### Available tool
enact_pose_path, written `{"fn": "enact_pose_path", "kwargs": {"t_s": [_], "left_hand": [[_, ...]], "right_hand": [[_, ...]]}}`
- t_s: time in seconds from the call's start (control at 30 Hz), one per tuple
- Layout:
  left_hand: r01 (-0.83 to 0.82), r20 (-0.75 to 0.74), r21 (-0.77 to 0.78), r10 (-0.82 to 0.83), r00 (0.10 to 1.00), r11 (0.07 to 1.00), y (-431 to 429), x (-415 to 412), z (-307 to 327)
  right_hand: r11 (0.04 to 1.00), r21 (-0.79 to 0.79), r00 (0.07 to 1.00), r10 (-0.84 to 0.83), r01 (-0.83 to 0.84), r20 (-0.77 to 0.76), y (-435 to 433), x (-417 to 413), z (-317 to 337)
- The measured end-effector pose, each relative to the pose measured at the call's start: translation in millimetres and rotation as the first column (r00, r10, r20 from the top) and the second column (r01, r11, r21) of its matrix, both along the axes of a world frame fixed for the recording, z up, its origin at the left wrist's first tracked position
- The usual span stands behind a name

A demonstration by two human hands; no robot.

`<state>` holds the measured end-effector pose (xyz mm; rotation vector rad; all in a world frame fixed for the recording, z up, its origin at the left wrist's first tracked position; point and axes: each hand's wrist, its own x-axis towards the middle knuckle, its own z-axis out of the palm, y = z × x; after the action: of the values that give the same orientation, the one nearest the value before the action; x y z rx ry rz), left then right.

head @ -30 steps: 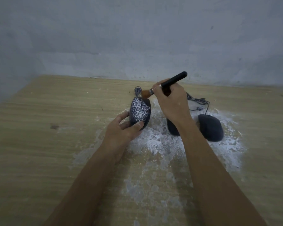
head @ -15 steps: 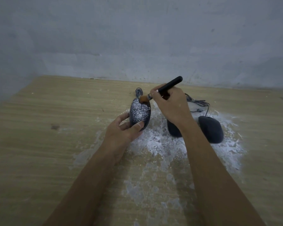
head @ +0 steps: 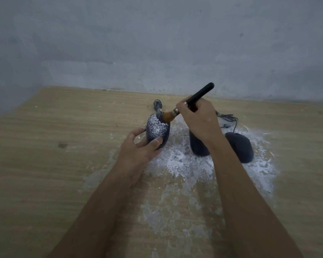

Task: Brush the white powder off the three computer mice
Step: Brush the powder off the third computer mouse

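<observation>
Left hand [head: 138, 148] fingers pinch dusty mouse [head: 157, 131] at table [head: 45, 164] centre; right hand [head: 199, 120] grips brush [head: 190, 102], bristles at its 1 o'clock edge. Sweep lightly toward 6, keep mouse pinned.

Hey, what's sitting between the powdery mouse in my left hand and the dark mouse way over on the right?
In the head view, between the powdered mouse and the far-right mouse lies a third dark mouse, partly hidden by the right hand, on spilled white powder.
</observation>
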<state>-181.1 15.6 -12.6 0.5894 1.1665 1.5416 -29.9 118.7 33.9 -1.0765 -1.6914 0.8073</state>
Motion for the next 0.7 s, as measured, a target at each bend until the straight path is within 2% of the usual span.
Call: {"fn": "enact_pose_path", "kwargs": {"t_s": [0.17, 0.27, 0.37, 0.5, 0.6, 0.7], "left_hand": [[0.011, 0.024, 0.010, -0.011, 1.000, 1.000, -0.3, -1.4, 0.2], [0.023, 0.035, 0.015, -0.023, 0.999, 1.000, -0.3, -2.1, 0.0], [0.024, 0.064, 0.008, -0.025, 0.998, 1.000, 0.3, -3.3, 0.4], [0.034, 0.080, 0.004, -0.034, 0.996, 0.999, 0.4, -4.2, 0.6], [0.034, 0.110, 0.008, -0.035, 0.993, 0.999, 0.5, -4.9, 0.5], [0.029, 0.131, 0.022, -0.032, 0.991, 0.999, 0.5, -5.2, 1.3]], "right_hand": [[1.000, -0.029, 1.000, 0.010, -0.009, 0.021, -0.4, -0.8, -2.5], [0.996, -0.050, 0.995, -0.082, 0.080, -0.048, 0.3, -0.6, -0.7], [0.994, -0.056, 0.991, -0.100, 0.095, -0.091, 0.9, 1.1, -0.4], [0.995, -0.081, 0.998, 0.057, -0.056, 0.007, 0.5, 8.5, -3.3], [0.990, -0.136, 0.997, -0.035, 0.026, -0.065, 5.1, 9.8, -3.0], [0.991, -0.107, 0.992, -0.093, 0.084, -0.084, 7.0, 8.1, -4.4]]}}
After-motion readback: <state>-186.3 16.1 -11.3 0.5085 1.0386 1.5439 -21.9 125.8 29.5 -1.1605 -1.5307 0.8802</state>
